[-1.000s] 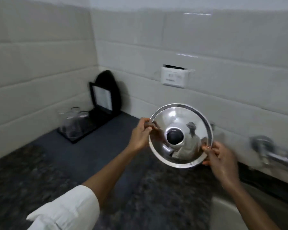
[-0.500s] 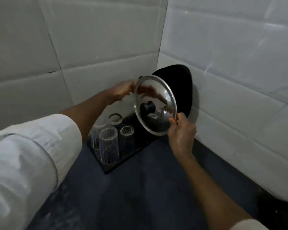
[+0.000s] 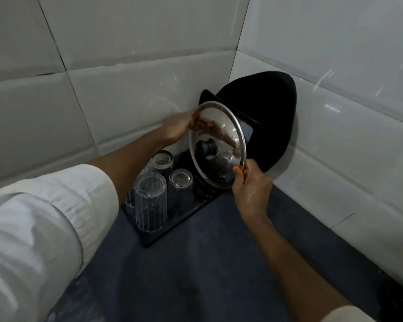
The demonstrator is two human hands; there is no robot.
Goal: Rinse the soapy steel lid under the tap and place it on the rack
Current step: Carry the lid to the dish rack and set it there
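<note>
Your right hand [image 3: 250,190] pinches the lower right rim of the round polished steel lid [image 3: 216,145] between thumb and fingers, closed tight on the edge. Your left hand [image 3: 177,127] holds the upper left rim, its fingers curled behind the metal and mirrored in the shine. Between the two grips the lid stands nearly on edge, tilted, its domed outer face and black round knob [image 3: 205,146] turned toward you and to the left, the rim line running from upper left to lower right. It hangs over the back end of the black rectangular drying rack tray [image 3: 172,231], in the corner of the white tiled walls [image 3: 126,54]; you cannot tell whether its bottom edge touches the tray. Behind it lean two black flat boards [image 3: 265,117]. Just left, clear ribbed drinking glasses [image 3: 150,203] stand upside down on the tray, which rests on the dark grey stone counter [image 3: 196,275].
</note>
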